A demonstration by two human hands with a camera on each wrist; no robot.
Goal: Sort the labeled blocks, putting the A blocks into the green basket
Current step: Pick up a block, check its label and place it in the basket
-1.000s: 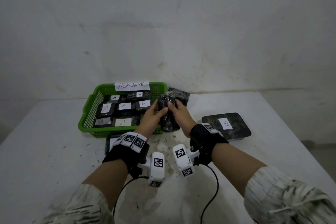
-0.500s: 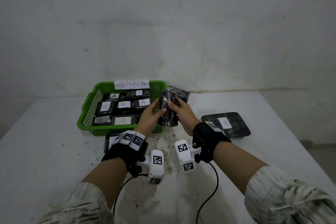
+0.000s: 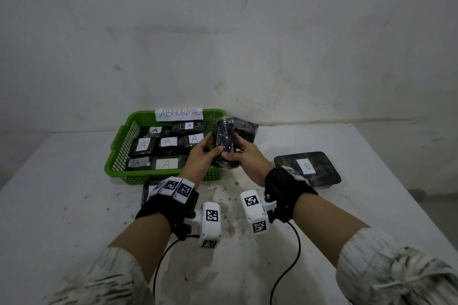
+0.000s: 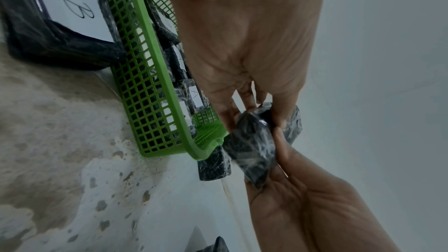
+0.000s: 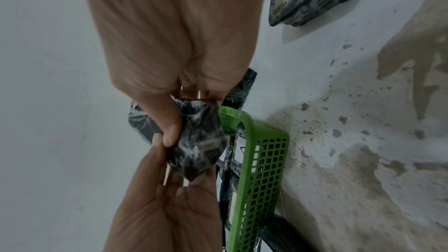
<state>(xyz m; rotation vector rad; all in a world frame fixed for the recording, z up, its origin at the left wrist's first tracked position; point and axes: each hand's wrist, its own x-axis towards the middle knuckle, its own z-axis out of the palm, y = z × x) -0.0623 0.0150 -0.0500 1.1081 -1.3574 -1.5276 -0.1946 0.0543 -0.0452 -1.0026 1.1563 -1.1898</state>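
Observation:
Both hands hold one dark plastic-wrapped block (image 3: 224,137) upright between them, just above the right near corner of the green basket (image 3: 119,156). My left hand (image 3: 213,143) grips its left side and my right hand (image 3: 233,148) grips its right side, thumbs meeting on the near face. No label shows on this block. In the left wrist view the left fingers (image 4: 278,116) pinch the block (image 4: 254,147); in the right wrist view the right thumb (image 5: 169,131) presses on the block (image 5: 201,141). Several blocks marked A (image 3: 167,163) lie in the basket.
A paper sign reading ABNORMAL (image 3: 179,114) hangs on the basket's far rim. A flat block marked B (image 3: 307,168) lies on the table to the right. Another B block (image 4: 60,35) lies against the basket's near wall. One more dark block (image 3: 246,129) sits behind the held one.
The two hands have lifted the block a little higher and turned it more upright by the basket's right corner. The basket and the other blocks have not moved.

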